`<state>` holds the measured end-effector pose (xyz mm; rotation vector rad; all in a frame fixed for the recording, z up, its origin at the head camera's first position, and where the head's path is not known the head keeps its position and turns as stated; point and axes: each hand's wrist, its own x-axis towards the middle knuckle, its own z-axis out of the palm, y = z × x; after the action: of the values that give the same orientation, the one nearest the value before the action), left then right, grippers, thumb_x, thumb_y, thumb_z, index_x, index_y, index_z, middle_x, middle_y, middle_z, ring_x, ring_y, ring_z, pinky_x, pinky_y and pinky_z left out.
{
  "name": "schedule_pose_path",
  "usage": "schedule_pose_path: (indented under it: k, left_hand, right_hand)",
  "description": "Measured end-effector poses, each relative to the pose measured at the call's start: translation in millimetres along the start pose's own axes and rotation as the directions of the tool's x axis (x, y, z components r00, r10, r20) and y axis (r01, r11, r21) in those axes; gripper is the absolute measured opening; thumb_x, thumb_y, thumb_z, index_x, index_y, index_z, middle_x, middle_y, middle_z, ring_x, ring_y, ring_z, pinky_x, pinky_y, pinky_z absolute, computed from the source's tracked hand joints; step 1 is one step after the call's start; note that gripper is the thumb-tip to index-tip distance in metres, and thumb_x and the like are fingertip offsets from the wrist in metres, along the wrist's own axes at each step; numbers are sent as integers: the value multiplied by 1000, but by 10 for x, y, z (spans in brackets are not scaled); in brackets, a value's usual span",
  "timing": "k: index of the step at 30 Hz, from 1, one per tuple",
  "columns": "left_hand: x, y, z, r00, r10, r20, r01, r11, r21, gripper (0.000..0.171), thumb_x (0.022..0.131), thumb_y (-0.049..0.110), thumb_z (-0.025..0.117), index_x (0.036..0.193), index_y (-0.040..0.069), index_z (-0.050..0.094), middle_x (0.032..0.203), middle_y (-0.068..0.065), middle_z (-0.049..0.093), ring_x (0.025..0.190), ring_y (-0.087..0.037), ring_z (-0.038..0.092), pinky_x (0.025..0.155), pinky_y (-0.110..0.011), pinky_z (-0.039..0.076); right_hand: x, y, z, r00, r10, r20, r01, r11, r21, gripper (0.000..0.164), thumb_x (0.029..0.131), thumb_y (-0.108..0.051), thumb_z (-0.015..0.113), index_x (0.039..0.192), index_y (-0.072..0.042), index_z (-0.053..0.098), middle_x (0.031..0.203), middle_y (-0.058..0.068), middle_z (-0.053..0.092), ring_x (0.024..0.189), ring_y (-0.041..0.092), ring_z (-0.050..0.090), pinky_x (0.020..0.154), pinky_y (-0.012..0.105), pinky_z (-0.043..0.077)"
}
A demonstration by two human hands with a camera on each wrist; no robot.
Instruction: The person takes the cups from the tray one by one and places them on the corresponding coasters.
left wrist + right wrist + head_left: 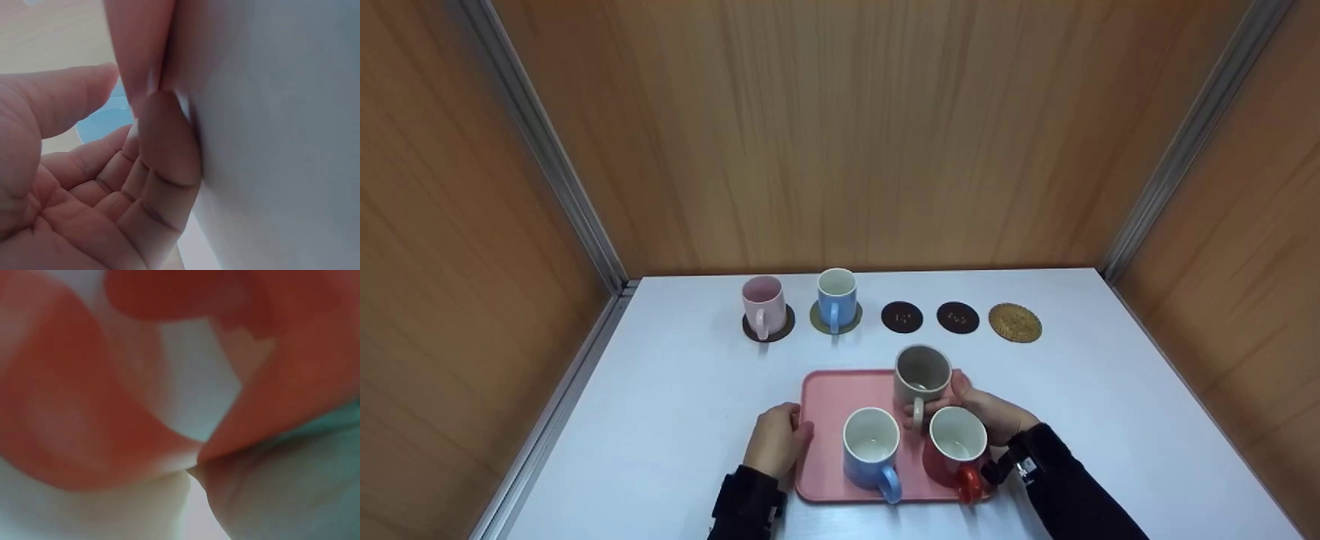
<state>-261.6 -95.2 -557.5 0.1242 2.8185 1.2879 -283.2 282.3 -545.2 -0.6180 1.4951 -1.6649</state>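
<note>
On the white table, a pink tray (829, 390) bears a blue mug (859, 466), a red mug (941, 461) and a pale grey mug (911, 391). My left hand (776, 442) holds the tray's left edge; in the left wrist view, the curled fingers (169, 140) press against the rim and the thumb is close to it. With my right hand (994, 412) I grip the grey mug at the tray's far right, thumb on its right side and fingers near its handle. Close up and blurred, the red mug (67, 399) fills most of the right wrist view.
Behind the tray runs a row of coasters. A pink mug (765, 304) stands on a dark coaster (782, 330), and another blue mug (837, 300) on an olive one. To their right lie two dark coasters (901, 317) and a golden woven coaster (1015, 322). Wooden panels (840, 135) enclose the table.
</note>
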Motion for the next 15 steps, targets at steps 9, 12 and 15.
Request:
schedule_pose_path:
  k: [9, 12, 15]
  left_hand:
    - [5, -8, -6, 1000, 9, -6, -9, 1000, 6, 32, 96, 9, 73, 122, -10, 71, 86, -8, 70, 79, -18, 64, 76, -38, 58]
    - [12, -11, 1, 1000, 9, -6, -9, 1000, 27, 33, 94, 4, 73, 124, -10, 71, 90, -9, 72, 82, -18, 66, 78, -38, 59]
    - [19, -4, 5, 1000, 2, -1, -2, 999, 42, 31, 94, 1, 72, 123, -9, 72, 90, -9, 71, 83, -19, 65, 77, -38, 58]
  right_hand:
    - [19, 13, -1, 994, -60, -86, 54, 996, -70, 112, 102, -66, -12, 146, 14, 52, 153, 18, 62, 147, 18, 57, 115, 27, 48]
    - [21, 27, 7, 985, -58, -162, 46, 996, -74, 112, 103, -69, -7, 141, 12, 59, 149, 15, 66, 143, 17, 59, 112, 25, 48]
    - [1, 33, 15, 962, -27, -272, 14, 999, -48, 103, 106, -70, 6, 136, 7, 66, 136, 7, 74, 127, 13, 66, 105, 24, 51]
